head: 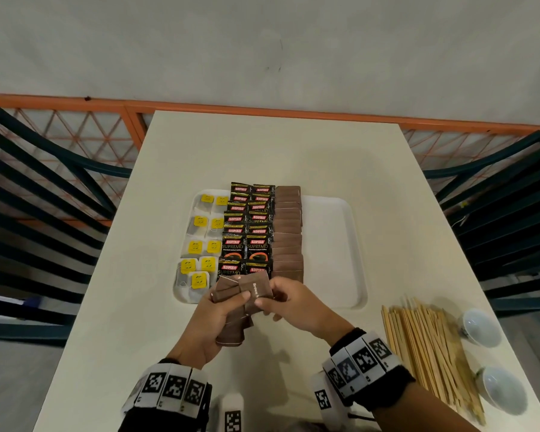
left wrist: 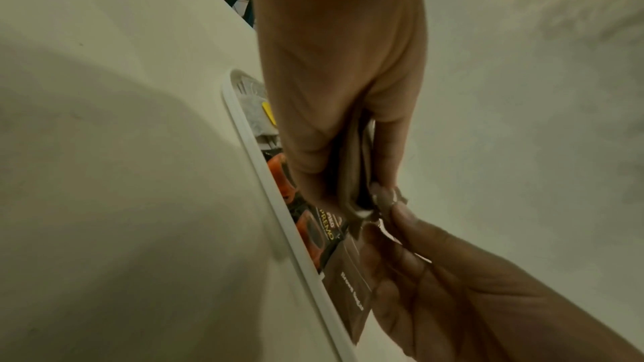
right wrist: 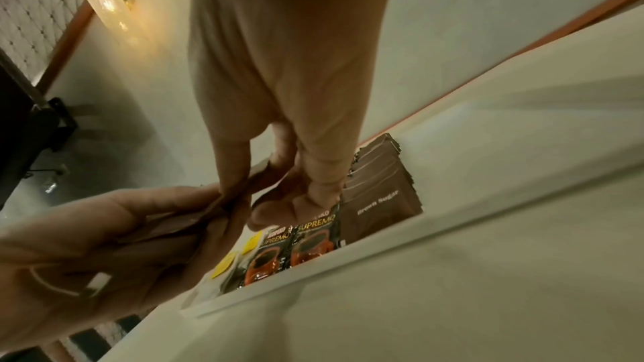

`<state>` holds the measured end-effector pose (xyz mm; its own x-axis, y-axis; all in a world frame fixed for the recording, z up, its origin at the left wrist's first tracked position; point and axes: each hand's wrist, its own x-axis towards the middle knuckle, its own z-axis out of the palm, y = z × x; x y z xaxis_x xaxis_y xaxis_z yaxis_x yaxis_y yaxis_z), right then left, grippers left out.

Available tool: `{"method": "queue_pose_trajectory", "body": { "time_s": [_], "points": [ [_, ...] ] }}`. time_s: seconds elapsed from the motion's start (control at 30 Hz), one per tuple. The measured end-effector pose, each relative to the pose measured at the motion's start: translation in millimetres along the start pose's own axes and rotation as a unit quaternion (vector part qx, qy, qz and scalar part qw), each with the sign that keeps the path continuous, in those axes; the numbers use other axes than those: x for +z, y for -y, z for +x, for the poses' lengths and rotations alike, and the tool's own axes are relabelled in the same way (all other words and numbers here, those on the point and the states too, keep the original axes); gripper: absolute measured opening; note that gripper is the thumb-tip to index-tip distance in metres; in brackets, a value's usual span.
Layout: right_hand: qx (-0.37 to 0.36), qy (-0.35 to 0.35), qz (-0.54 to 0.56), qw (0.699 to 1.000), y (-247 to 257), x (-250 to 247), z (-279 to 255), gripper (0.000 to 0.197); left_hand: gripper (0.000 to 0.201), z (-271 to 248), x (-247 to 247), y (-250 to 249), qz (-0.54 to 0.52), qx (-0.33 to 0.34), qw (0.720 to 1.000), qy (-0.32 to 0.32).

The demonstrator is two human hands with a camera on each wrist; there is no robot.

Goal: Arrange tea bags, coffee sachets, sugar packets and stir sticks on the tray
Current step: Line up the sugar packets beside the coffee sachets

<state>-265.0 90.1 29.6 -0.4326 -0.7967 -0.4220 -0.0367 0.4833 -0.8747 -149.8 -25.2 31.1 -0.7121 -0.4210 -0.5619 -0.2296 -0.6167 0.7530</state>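
Observation:
A white tray (head: 331, 244) lies mid-table. It carries tea bags (head: 200, 241) with yellow tags on the left, black coffee sachets (head: 247, 232) in the middle, and a row of brown sugar packets (head: 289, 232) to their right. My left hand (head: 222, 316) grips a fanned stack of brown sugar packets (head: 231, 325) just in front of the tray. My right hand (head: 290, 302) pinches one brown sugar packet (head: 258, 286) at the top of that stack. In the right wrist view the tray's nearest sugar packet (right wrist: 379, 211) lies beyond the fingertips (right wrist: 320, 194). Wooden stir sticks (head: 427, 350) lie on the table at the right.
Two white cups (head: 480, 327) lie beside the stir sticks near the table's right edge. The tray's right third (head: 334, 266) holds nothing. Dark slatted chairs (head: 44, 213) flank the table on both sides. An orange rail runs behind the table.

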Motion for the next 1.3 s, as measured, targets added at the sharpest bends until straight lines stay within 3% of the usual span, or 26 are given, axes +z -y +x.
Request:
{"method": "queue_pose_trajectory", "body": {
  "time_s": [0.13,0.23,0.37,0.5,0.7,0.83,0.97,1.07,1.13,1.3],
  "points": [
    [-0.001,-0.070,0.138,0.988,-4.8,-4.7,3.1,0.006,0.019,1.7,-2.5,4.2,-0.048,-0.028,0.998,-0.006],
    [0.006,-0.135,0.166,0.977,-10.9,-22.0,4.0,0.008,0.021,1.4,-6.6,4.0,-0.096,-0.044,0.994,0.001],
    [0.028,-0.182,0.053,0.981,-26.0,-44.7,5.5,0.010,0.023,-0.5,-13.9,3.0,-0.124,-0.066,0.990,0.012],
    [0.056,-0.163,-0.059,0.983,-39.2,-47.3,8.9,0.015,0.032,-3.2,-17.1,0.5,-0.112,-0.088,0.989,0.035],
    [0.038,-0.185,-0.102,0.977,-38.5,-42.2,12.6,0.014,0.037,-5.6,-13.6,-1.7,-0.084,-0.104,0.990,0.041],
    [0.026,-0.198,-0.126,0.972,-39.8,-39.5,14.9,0.020,0.019,-4.8,-14.3,-0.4,-0.058,-0.107,0.992,0.033],
    [0.024,-0.223,-0.154,0.962,-40.4,-37.7,14.0,0.026,0.018,-0.5,-14.7,3.2,-0.033,-0.099,0.995,-0.001],
    [0.000,-0.250,-0.155,0.956,-33.8,-32.6,8.6,0.017,0.016,-0.6,-11.1,4.5,-0.011,-0.077,0.997,-0.020],
    [-0.015,-0.227,-0.133,0.965,-22.9,-26.2,3.4,0.011,0.018,-0.7,-8.3,5.4,-0.006,-0.064,0.998,-0.022],
    [-0.003,-0.065,-0.024,0.998,-3.3,-3.5,-4.1,0.020,0.021,-1.1,-3.0,5.7,-0.003,-0.041,0.999,-0.006]
  ]
}}
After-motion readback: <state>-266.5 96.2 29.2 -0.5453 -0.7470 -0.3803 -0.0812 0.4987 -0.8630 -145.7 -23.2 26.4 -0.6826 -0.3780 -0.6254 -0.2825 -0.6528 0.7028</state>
